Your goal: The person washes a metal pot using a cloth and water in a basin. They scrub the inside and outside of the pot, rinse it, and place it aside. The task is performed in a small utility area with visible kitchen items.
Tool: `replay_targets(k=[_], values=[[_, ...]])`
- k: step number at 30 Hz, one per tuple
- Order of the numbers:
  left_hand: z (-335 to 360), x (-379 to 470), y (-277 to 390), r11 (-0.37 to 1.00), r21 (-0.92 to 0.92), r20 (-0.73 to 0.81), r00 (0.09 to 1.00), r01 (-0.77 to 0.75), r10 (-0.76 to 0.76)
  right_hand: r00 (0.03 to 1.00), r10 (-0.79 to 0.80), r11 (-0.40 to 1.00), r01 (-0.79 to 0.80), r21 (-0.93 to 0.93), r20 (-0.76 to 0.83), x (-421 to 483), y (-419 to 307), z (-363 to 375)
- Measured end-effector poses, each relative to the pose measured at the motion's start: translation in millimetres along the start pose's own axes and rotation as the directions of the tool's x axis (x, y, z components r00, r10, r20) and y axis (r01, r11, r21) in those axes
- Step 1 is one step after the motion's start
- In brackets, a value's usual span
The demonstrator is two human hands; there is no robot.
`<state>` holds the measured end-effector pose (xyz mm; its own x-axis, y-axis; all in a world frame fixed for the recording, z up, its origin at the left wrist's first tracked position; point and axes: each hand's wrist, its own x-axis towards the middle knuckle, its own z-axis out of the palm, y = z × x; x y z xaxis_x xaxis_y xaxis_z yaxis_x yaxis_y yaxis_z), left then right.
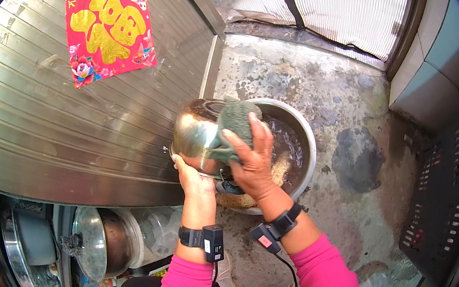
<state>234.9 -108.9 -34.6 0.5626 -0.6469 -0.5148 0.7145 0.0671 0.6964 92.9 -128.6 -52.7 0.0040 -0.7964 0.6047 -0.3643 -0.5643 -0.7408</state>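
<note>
My left hand (193,179) grips the rim of a shiny stainless-steel pot (195,134), which is tipped with its outer side and part of its darker base turned up. Against the pot's wall, my right hand (254,158) presses a green scrubbing cloth (239,120). A wire-like handle shows at the rim between my hands. Below and to the right stands a round metal basin (310,155) holding dark water. One piece of what looks like loofah (281,168) is in the basin, and another tan piece (237,200) lies across its near edge.
A ribbed metal cabinet front (159,111) with a red and gold paper decoration (110,34) rises at the left. Pots and a glass lid (90,243) sit on a shelf below it. A black perforated plastic crate (442,195) stands right on the stained concrete floor (275,68).
</note>
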Motion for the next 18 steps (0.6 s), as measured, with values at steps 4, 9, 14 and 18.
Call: replay_targets(k=[4, 9, 14, 18], values=[[-3, 6, 6, 0.993, -0.098, -0.086, 0.995, -0.060, 0.051, 0.977, 0.206, 0.975, -0.200, 0.098, -0.057, -30, 59, 6], [-20, 22, 13, 0.998, -0.056, -0.117, 0.992, 0.027, -0.034, 0.882, 0.469, 0.861, -0.443, -0.249, 0.052, -69, 109, 18], [-25, 35, 17, 0.982, -0.179, -0.130, 0.988, 0.056, -0.080, 0.718, 0.635, 0.772, -0.584, -0.251, 0.285, -64, 110, 20], [-25, 42, 4, 0.898, 0.292, 0.171, 0.942, -0.328, 0.288, 0.690, 0.706, 0.668, -0.724, 0.175, 0.159, -42, 75, 14]])
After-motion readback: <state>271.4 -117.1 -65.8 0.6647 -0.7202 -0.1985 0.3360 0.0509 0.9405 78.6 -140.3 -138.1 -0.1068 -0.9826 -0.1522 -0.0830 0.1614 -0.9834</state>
